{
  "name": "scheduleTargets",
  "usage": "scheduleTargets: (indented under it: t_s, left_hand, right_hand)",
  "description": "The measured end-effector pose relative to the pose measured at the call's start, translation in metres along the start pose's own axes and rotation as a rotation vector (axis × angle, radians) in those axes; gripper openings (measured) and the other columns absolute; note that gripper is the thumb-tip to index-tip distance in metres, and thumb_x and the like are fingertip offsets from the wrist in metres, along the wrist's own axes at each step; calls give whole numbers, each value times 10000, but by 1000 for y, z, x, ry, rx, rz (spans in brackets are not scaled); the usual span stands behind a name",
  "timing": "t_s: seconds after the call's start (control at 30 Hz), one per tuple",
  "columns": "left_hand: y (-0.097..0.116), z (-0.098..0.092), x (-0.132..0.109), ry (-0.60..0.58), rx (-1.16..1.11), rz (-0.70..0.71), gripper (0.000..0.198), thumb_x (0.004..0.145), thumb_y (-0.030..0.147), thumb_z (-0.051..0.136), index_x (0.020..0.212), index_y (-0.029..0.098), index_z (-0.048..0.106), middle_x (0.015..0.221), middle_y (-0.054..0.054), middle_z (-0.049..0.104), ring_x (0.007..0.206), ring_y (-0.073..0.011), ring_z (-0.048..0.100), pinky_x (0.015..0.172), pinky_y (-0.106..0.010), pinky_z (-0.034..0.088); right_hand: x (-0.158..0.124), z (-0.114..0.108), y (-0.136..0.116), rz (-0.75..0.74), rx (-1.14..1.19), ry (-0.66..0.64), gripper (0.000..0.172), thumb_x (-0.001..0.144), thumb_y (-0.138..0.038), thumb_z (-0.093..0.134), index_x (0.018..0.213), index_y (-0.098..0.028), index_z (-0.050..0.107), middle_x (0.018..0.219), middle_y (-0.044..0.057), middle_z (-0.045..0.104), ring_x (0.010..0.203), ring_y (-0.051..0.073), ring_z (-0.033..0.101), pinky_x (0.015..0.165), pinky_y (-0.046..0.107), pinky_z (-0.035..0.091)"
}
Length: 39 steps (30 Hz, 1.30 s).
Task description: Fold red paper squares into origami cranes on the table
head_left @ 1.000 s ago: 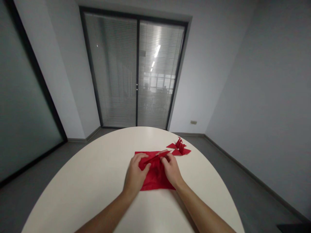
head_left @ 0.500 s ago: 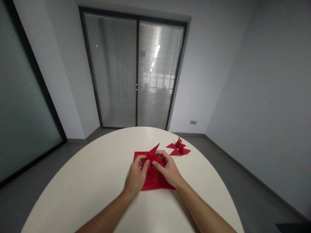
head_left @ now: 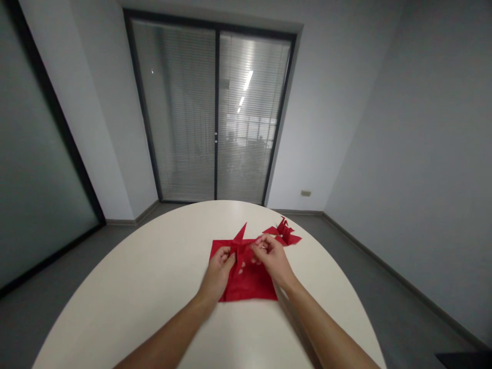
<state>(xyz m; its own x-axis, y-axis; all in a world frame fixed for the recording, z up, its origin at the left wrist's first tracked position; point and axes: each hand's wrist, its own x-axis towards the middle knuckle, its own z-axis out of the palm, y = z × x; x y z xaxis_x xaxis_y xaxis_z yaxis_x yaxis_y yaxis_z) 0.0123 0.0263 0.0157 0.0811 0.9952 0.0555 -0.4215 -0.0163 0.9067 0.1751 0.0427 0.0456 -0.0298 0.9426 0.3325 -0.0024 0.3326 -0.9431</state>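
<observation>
A folded red origami piece [head_left: 241, 234], with one thin point sticking up and away from me, is pinched at its left side by the thumb and fingers of my left hand [head_left: 216, 274]. My right hand [head_left: 274, 261] is closed at the piece's right side, thumb against fingers; the red behind it blends together, but it appears to grip a flap. Both hands are over a flat red paper sheet [head_left: 251, 289] on the table. Small pale spots show on the red between the hands. Behind my right hand lie folded red paper cranes [head_left: 285, 233], partly covered by it.
The round cream table [head_left: 146, 287] curves away in front of me. Beyond its far edge stand a dark-framed glass door with blinds [head_left: 184, 123] and a white wall with a socket plate [head_left: 306, 193].
My right hand has moved right and slightly away from my left, and its fingers have drawn together. The origami piece's point has swung left and stands steeper. My left hand has barely moved.
</observation>
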Motion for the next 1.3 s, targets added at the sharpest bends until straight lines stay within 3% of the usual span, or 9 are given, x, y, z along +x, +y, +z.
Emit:
scheduleTargets:
  t_s: [0.2,0.33,0.63,0.9,1.1,1.2,1.3]
  left_hand:
    - [5,1,1,14,96,163,376,682,406,834,883,173,619,878,-57,734,818,-203,696,791,-300,522]
    - [9,5,-3,-43,143,207,312,696,361,826,856,168,639,890,-65,731,864,-215,684,839,-311,506]
    - [10,14,-10,-87,-68,56,364,751,489,759,872,160,659,893,-60,734,898,-223,680,858,-327,513]
    - [6,10,-7,-104,-81,71,350,784,482,743,923,164,698,920,-68,737,939,-224,679,914,-334,506]
    - [4,7,-5,-80,18,80,429,739,543,756,899,153,680,894,-73,732,816,-203,681,798,-310,533]
    - [4,6,-4,-78,70,84,451,735,563,739,904,152,661,778,-43,710,645,-157,641,646,-269,519]
    - [4,5,-3,-57,162,72,454,740,583,709,888,161,628,636,15,640,462,-102,526,470,-220,428]
  right_hand:
    - [-12,15,-8,-2,-105,-224,314,821,-486,704,921,-193,650,755,-1,666,672,160,600,631,274,489]
    - [-12,17,-9,11,24,-271,280,821,-447,710,918,-187,680,819,12,696,775,185,638,724,295,510]
    - [-11,16,-4,275,490,-328,277,707,-290,834,889,-158,672,787,3,696,671,122,625,696,246,505]
    - [-12,14,-8,306,524,-371,203,728,-274,805,818,-127,698,795,44,725,691,138,647,697,256,508]
    - [-13,12,-9,378,562,-370,256,691,-220,822,890,-138,684,800,26,718,675,120,641,668,234,513]
    - [-13,12,-10,409,578,-413,224,709,-223,806,867,-134,674,758,13,693,650,103,622,658,214,506]
    - [-12,11,-9,379,594,-391,207,731,-250,792,856,-150,660,736,-8,666,611,86,594,618,195,491]
